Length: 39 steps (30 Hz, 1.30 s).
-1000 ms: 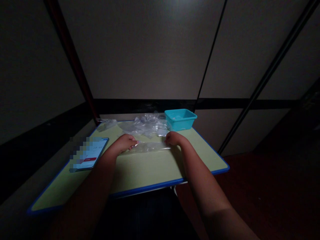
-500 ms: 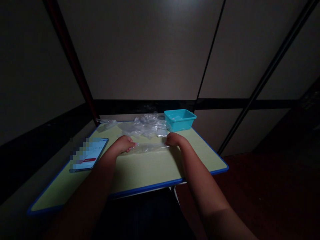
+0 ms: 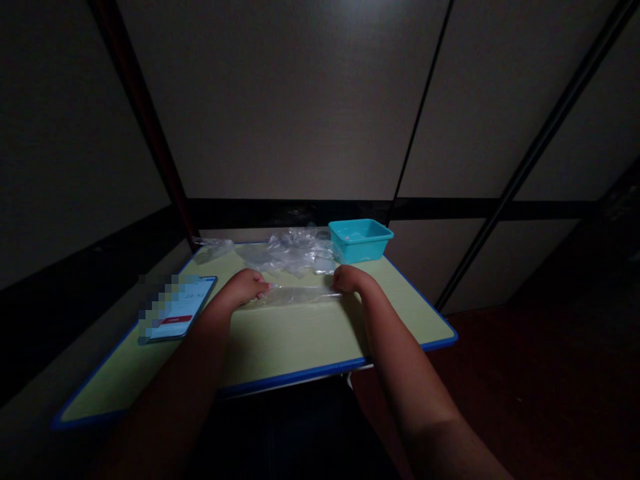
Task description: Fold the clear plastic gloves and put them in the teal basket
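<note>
A clear plastic bag (image 3: 300,294) is stretched flat between my two hands, low over the pale green table (image 3: 300,343). My left hand (image 3: 249,287) pinches one end of it between thumb and fingers. At the other end, my right hand (image 3: 346,278) has its fingers curled closed on the plastic; its fingertips are partly hidden. Just behind the bag lies a loose heap of crumpled clear plastic bags (image 3: 295,252).
A turquoise plastic basket (image 3: 363,250) stands at the back right, with something clear inside. Another clear bag (image 3: 215,248) lies at the back left corner. A phone (image 3: 183,310), its screen lit, rests on the left. Cabinet panels (image 3: 300,120) rise behind the blue table edge.
My left hand has shifted very slightly left, with the bag still held between both hands. My right hand and the things on the table look the same.
</note>
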Available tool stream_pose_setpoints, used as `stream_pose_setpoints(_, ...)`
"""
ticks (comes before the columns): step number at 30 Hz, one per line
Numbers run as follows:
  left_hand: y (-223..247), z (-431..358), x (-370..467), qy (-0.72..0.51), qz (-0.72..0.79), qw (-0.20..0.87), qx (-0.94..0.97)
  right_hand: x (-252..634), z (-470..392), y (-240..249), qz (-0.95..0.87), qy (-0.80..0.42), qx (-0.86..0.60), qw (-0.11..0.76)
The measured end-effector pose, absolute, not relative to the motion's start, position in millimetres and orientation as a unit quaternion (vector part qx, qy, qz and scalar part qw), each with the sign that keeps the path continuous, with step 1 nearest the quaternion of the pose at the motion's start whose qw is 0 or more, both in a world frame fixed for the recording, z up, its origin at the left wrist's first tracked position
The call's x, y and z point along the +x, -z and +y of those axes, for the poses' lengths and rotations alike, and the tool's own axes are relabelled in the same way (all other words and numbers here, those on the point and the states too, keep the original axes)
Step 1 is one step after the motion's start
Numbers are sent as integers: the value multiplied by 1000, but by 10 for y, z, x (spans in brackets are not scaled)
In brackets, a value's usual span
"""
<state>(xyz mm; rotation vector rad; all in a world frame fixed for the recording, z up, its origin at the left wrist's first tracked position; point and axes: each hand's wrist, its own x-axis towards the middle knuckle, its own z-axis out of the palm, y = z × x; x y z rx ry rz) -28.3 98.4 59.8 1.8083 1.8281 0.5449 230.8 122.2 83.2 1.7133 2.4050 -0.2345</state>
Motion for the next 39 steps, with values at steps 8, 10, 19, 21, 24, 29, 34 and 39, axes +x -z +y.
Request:
stream_pose_setpoints(8, -603, 976, -254, -167, 701, 205, 663, 2298, 1269, -771, 806, 79, 578, 100)
stream_pose_setpoints(10, -606, 974, -251, -158, 706, 195, 662, 2301, 1265, -780, 806, 82, 578, 97)
stream_pose_setpoints(19, -603, 980, -254, -180, 697, 192, 667, 2320, 1242, -805, 804, 78, 584, 79)
stream_pose_setpoints(21, -605, 976, -247, -179, 698, 191, 667, 2314, 1255, -790, 802, 81, 586, 83)
stream_pose_setpoints(24, -618, 967, -241, -163, 711, 181, 660, 2302, 1275, -771, 798, 85, 591, 87)
stream_pose_setpoints(29, -631, 980, -253, -144, 732, 136, 651, 2295, 1292, -753, 791, 88, 600, 86)
stream_pose_setpoints(34, -641, 987, -246, -137, 732, 125, 655, 2311, 1308, -736, 787, 89, 605, 86)
stream_pose_setpoints(39, -669, 971, -222, -148, 733, 140, 649, 2326, 1338, -709, 784, 92, 608, 79)
